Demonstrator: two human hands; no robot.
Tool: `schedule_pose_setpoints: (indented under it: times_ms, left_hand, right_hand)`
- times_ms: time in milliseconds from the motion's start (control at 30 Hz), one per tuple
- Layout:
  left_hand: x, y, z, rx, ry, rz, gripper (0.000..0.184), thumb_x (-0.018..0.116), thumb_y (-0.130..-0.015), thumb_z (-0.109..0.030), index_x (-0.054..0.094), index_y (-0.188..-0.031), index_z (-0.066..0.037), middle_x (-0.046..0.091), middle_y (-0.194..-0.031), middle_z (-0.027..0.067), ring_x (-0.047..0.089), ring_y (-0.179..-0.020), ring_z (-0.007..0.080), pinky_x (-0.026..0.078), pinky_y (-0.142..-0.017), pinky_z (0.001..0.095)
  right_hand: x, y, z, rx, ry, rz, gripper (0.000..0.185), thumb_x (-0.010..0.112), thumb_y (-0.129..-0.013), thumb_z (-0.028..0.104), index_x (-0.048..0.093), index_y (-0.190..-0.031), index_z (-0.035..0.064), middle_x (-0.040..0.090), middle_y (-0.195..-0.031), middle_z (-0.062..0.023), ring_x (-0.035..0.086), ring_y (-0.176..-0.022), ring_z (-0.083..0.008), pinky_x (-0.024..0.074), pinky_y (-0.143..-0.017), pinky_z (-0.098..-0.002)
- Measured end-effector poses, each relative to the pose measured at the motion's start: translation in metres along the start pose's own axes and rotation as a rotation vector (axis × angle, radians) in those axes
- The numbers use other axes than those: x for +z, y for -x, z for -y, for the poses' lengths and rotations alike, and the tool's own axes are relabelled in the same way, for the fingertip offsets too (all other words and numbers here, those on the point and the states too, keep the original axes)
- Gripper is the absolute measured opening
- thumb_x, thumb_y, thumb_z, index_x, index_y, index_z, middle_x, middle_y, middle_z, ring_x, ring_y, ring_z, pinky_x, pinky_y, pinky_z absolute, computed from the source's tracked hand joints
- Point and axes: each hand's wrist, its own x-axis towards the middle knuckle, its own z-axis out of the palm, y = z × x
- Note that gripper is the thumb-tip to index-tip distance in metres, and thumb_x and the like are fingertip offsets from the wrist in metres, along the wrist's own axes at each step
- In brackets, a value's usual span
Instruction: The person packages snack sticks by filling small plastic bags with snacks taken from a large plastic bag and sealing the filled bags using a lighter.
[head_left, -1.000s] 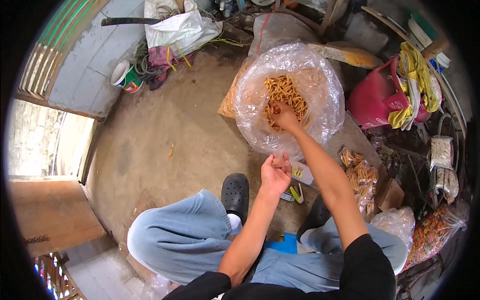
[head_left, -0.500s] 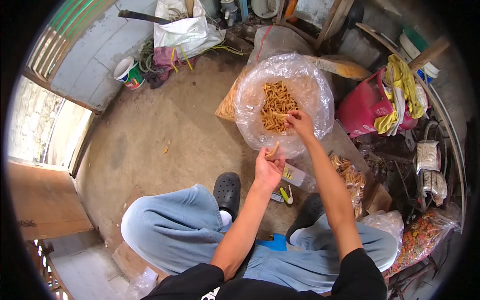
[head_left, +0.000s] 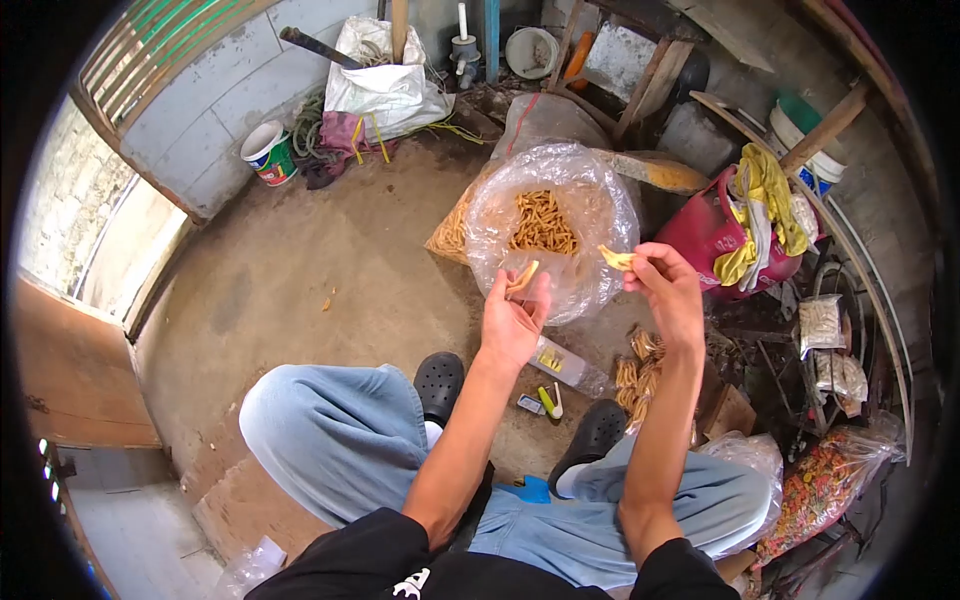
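Observation:
A clear plastic bag (head_left: 480, 215) stands open in front of me, with brown fried snack sticks (head_left: 543, 222) inside. My left hand (head_left: 514, 325) is at the bag's near rim, palm up, its fingers closed on a light brown snack piece (head_left: 522, 277). To the right of the opening, my right hand (head_left: 670, 290) pinches a curved, yellowish snack piece (head_left: 615, 259) between thumb and fingers. Below the bag, a clear plastic pack (head_left: 572, 366) lies on the floor, near a green-handled tool (head_left: 550, 402) and a small grey item (head_left: 531, 404).
Bundled snack sticks (head_left: 640, 375) lie by my right foot. A pink tub (head_left: 700, 225) with yellow cloth (head_left: 770, 200) stands at right. A bag of colourful snacks (head_left: 825, 490) sits at lower right. A white sack (head_left: 385, 95) and a paint bucket (head_left: 270, 155) are against the back wall.
My right hand has come out of the bag and moved right and nearer, with a yellowish piece in its fingers. My left hand still holds its piece. The camera view has shifted slightly.

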Motion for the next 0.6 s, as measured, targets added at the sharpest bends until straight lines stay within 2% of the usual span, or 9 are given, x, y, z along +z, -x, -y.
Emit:
schedule_pose_setpoints:
  times_ms: [67,133,233,400,600]
  left_hand:
    - [0.009,0.006,-0.001,-0.005,-0.041,0.064,0.019,0.045,-0.097,-0.035,0.051,-0.097,-0.017,0.062,-0.111,0.0043,0.062,-0.102,0.0215,0.058,-0.07,0.0336]
    - [0.016,0.013,0.0,-0.003,-0.042,0.107,0.019,0.045,-0.098,-0.034,0.051,-0.097,-0.017,0.062,-0.113,0.0048,0.062,-0.102,0.0218,0.058,-0.07,0.0334]
    - [0.027,0.025,0.002,-0.009,-0.047,0.175,0.02,0.044,-0.098,-0.034,0.052,-0.097,-0.016,0.061,-0.116,0.0058,0.062,-0.103,0.0223,0.059,-0.07,0.0332]
    - [0.043,0.042,0.006,-0.007,-0.092,0.218,0.023,0.042,-0.098,-0.036,0.053,-0.097,-0.016,0.061,-0.116,0.0072,0.062,-0.104,0.0229,0.059,-0.071,0.0343]
    - [0.057,0.059,0.006,-0.018,-0.104,0.277,0.027,0.039,-0.099,-0.032,0.055,-0.091,-0.013,0.06,-0.118,0.0046,0.06,-0.106,0.0229,0.056,-0.081,0.0398]
  right_hand:
    - [-0.001,0.022,0.02,-0.032,0.028,0.029,0.015,0.06,-0.088,0.003,0.058,-0.102,-0.0025,0.063,-0.087,-0.008,0.062,-0.076,-0.014,0.0526,-0.068,-0.0269]
    - [0.001,0.04,0.032,-0.07,0.103,0.133,0.012,0.06,-0.088,0.001,0.058,-0.099,-0.0019,0.063,-0.086,-0.0078,0.062,-0.075,-0.014,0.0522,-0.068,-0.0271]
    - [0.009,0.058,0.042,-0.109,0.111,0.148,0.013,0.06,-0.087,-0.001,0.059,-0.1,-0.0019,0.064,-0.087,-0.0075,0.062,-0.075,-0.0135,0.0521,-0.069,-0.0269]
    - [0.021,0.074,0.045,-0.188,0.173,0.072,0.014,0.06,-0.088,-0.001,0.059,-0.101,-0.0021,0.064,-0.088,-0.0064,0.062,-0.078,-0.0121,0.0516,-0.07,-0.0259]
    - [0.033,0.086,0.047,-0.292,0.257,-0.037,0.014,0.06,-0.087,-0.002,0.06,-0.101,-0.0022,0.064,-0.088,-0.005,0.06,-0.079,-0.0092,0.0492,-0.072,-0.0228]
